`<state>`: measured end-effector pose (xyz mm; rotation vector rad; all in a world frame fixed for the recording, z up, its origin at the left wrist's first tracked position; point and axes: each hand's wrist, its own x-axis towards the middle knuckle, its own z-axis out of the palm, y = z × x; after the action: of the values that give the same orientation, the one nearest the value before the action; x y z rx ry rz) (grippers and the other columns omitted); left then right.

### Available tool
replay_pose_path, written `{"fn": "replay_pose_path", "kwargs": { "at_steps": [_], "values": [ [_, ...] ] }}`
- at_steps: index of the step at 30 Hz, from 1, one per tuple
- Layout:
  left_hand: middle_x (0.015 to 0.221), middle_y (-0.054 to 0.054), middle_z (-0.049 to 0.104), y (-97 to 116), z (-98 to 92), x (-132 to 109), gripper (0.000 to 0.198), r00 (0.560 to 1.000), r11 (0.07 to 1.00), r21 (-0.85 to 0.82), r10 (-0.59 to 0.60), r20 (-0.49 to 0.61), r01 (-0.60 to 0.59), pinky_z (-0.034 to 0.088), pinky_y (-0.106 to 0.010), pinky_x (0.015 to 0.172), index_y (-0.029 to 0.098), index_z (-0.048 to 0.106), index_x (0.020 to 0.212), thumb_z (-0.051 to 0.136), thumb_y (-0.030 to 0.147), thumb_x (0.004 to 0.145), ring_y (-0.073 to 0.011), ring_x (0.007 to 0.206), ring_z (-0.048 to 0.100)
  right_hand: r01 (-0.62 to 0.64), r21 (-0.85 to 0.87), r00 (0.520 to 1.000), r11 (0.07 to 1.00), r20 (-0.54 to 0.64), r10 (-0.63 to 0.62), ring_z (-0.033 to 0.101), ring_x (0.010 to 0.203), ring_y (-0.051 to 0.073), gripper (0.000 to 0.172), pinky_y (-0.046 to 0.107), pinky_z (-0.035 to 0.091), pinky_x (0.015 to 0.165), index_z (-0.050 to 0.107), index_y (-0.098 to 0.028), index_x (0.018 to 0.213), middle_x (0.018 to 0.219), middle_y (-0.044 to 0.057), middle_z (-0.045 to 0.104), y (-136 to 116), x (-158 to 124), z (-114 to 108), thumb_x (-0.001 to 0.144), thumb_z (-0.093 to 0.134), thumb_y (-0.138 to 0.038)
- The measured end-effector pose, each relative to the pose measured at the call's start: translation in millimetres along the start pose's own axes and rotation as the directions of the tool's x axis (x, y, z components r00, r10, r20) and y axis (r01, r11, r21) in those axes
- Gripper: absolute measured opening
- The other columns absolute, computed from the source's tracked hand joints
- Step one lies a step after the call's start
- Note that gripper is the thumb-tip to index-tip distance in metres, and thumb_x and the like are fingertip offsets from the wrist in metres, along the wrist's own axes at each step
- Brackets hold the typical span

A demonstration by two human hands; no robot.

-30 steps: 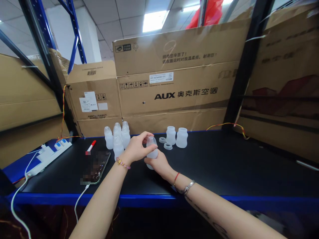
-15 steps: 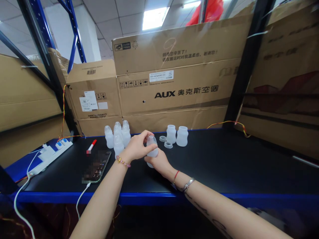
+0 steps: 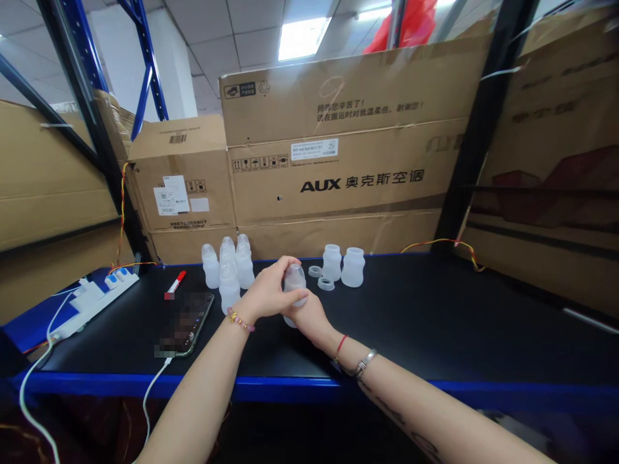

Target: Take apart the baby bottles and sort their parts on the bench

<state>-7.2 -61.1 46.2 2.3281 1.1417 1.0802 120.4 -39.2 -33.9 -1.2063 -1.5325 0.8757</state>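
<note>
A frosted white baby bottle with a clear domed cap (image 3: 294, 277) is gripped between both hands above the black shelf. My left hand (image 3: 269, 288) curls round its upper part, thumb in front and fingers behind. Lower down, my right hand (image 3: 311, 317) wraps round the bottle's body, which it partly hides. Left of my left hand stand several capped baby bottles (image 3: 229, 290) in a cluster. Beyond my right hand are two uncapped bottles (image 3: 353, 267), with two white collar rings (image 3: 325, 283) lying beside them.
A phone (image 3: 191, 328) with a white cable lies at the left, with a red-and-white marker (image 3: 175, 285) behind it. At the far left is a white power strip (image 3: 99, 303). Cardboard boxes (image 3: 271, 225) wall the back of the black shelf (image 3: 435, 328).
Both hands keep hold of the bottle in nearly the same place, with only slight finger movement. The view has shifted a little.
</note>
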Motion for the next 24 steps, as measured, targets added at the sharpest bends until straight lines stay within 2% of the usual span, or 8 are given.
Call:
{"fn": "replay_pose_path", "kwargs": {
  "at_steps": [5, 10, 18, 24],
  "values": [
    [0.102, -0.003, 0.067, -1.2, 1.6, -0.2, 0.051, 0.998, 0.998, 0.0, -0.056, -0.002, 0.056, 0.051, -0.032, 0.083, 0.022, 0.053, 0.123, 0.071, 0.031, 0.076, -0.0197, 0.089, 0.064, 0.035, -0.006, 0.999, 0.999, -0.001, -0.035, 0.065, 0.071, 0.021, 0.026, 0.026, 0.046, 0.06, 0.068, -0.019, 0.085, 0.077, 0.004, 0.073, -1.7, 0.3, 0.6, 0.06, 0.071, -0.024],
    [0.097, -0.002, 0.067, -1.2, 0.2, 1.6, 0.051, 0.996, 0.996, -0.025, -0.081, 0.04, 0.082, 0.052, -0.03, 0.076, 0.023, 0.052, 0.121, 0.071, 0.028, 0.074, -0.0188, 0.083, 0.064, 0.026, -0.035, 1.0, 0.999, 0.005, -0.026, 0.064, 0.071, 0.02, 0.022, 0.026, 0.046, 0.062, 0.067, -0.018, 0.083, 0.078, 0.004, 0.072, -0.8, -1.1, 0.5, 0.062, 0.069, -0.026],
    [0.111, -0.005, 0.066, -4.8, 2.6, 2.2, 0.053, 0.997, 0.995, -0.08, -0.057, 0.042, 0.061, 0.051, -0.032, 0.087, 0.022, 0.051, 0.124, 0.071, 0.028, 0.075, -0.0205, 0.097, 0.064, 0.049, -0.033, 0.999, 0.998, 0.01, -0.049, 0.065, 0.072, 0.021, 0.022, 0.027, 0.048, 0.063, 0.068, -0.018, 0.084, 0.08, 0.005, 0.073, 1.3, 0.7, 0.0, 0.064, 0.068, -0.026],
    [0.111, -0.006, 0.066, -2.7, 5.7, 0.7, 0.056, 0.998, 0.993, -0.104, -0.059, -0.005, 0.058, 0.052, -0.033, 0.085, 0.02, 0.051, 0.128, 0.07, 0.026, 0.075, -0.0211, 0.099, 0.064, 0.098, -0.024, 0.995, 0.995, 0.021, -0.097, 0.069, 0.08, 0.023, 0.033, 0.027, 0.051, 0.066, 0.07, -0.019, 0.097, 0.087, 0.005, 0.076, -5.4, -2.9, -1.3, 0.066, 0.069, -0.029]
  ]
}}
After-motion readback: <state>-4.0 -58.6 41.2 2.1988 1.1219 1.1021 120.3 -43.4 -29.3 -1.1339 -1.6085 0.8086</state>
